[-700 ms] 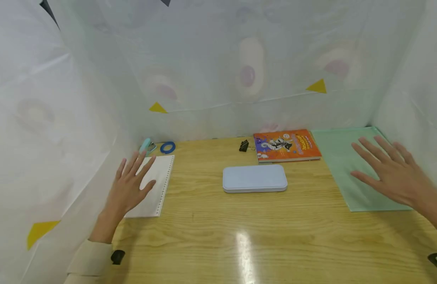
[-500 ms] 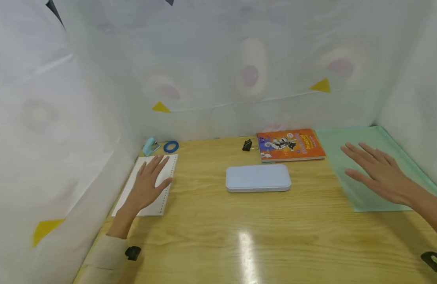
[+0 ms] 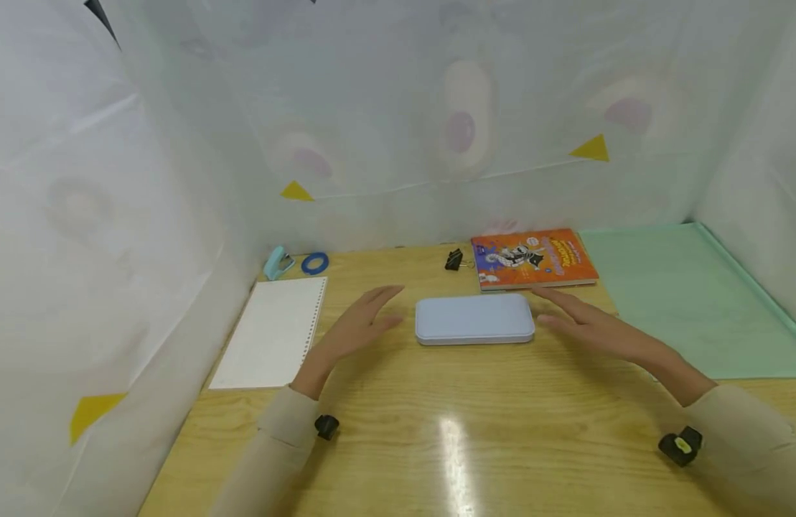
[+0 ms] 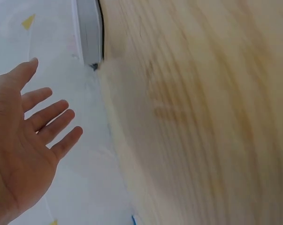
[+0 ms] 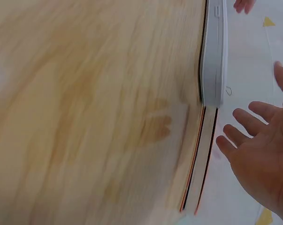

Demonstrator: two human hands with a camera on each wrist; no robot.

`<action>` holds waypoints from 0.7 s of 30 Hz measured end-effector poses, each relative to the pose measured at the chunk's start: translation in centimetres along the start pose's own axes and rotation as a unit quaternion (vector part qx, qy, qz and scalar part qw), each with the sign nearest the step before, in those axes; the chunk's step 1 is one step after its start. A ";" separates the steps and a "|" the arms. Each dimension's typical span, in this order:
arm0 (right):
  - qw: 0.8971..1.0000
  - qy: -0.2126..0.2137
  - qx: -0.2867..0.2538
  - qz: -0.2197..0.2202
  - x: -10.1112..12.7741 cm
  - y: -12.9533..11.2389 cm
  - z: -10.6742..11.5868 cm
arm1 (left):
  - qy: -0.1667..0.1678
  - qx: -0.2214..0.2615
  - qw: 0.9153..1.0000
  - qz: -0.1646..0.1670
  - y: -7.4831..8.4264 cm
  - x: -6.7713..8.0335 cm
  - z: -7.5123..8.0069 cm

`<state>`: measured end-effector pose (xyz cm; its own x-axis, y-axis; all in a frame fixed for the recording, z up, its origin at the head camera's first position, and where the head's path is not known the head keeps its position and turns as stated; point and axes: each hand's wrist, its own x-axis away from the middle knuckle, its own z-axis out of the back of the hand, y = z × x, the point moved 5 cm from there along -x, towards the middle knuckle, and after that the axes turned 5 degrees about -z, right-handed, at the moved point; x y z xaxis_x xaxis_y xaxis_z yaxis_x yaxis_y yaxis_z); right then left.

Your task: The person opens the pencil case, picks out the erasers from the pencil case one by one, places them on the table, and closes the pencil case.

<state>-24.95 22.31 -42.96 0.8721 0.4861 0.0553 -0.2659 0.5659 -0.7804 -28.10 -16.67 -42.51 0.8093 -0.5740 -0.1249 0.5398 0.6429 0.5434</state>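
Observation:
A pale blue-white case [image 3: 475, 319] with rounded corners, like a pencil case, lies flat on the wooden table in the head view. My left hand [image 3: 354, 329] is just off its left end, palm facing in, fingers extended and holding nothing. At the opposite end my right hand [image 3: 594, 327] hovers with straight fingers, its thumb close to the case's corner. The left wrist view shows the left hand [image 4: 28, 145] with fingers spread, apart from the case [image 4: 88, 30]. In the right wrist view the right hand [image 5: 263, 145] is likewise spread beside the case [image 5: 213, 56].
An orange book [image 3: 533, 260] lies behind the case, with a black binder clip [image 3: 454, 260] to its left. At right is a green translucent sheet [image 3: 701, 301]. A white notepad [image 3: 268, 334], a blue ring of tape [image 3: 315, 263] and a turquoise stapler [image 3: 276, 264] sit at left.
Both hands have moved inward, the left from over the notepad and the right from over the green sheet, to either end of the case. The case stays put on the table.

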 end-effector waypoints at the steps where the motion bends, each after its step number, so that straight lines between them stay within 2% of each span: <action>1: 1.000 -0.005 0.002 0.006 -0.5 -0.1 -0.4 | -0.005 0.003 1.000 0.002 0.2 -0.5 -0.4; 7: 0.997 -0.016 0.054 0.056 -2.7 -0.6 -2.0 | -0.062 0.024 0.998 0.010 1.1 -2.4 -2.7; 12: 0.993 -0.001 0.093 0.077 -3.8 -1.2 -2.8 | -0.101 0.002 0.995 0.020 1.5 -3.1 -4.1; 15: 0.989 0.007 0.123 0.079 -4.2 -1.4 -3.1 | -0.109 -0.014 0.994 0.022 1.6 -3.3 -4.6; 21: 0.979 0.024 0.178 0.095 -4.5 -1.6 -3.1 | -0.104 -0.020 0.994 0.020 1.8 -3.6 -4.9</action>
<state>-27.15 17.19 -43.84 0.8091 0.5782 -0.1055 -0.5438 0.6683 -0.5076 -28.90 -11.02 -45.15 0.7672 -0.6372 0.0725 0.5199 0.6842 0.5114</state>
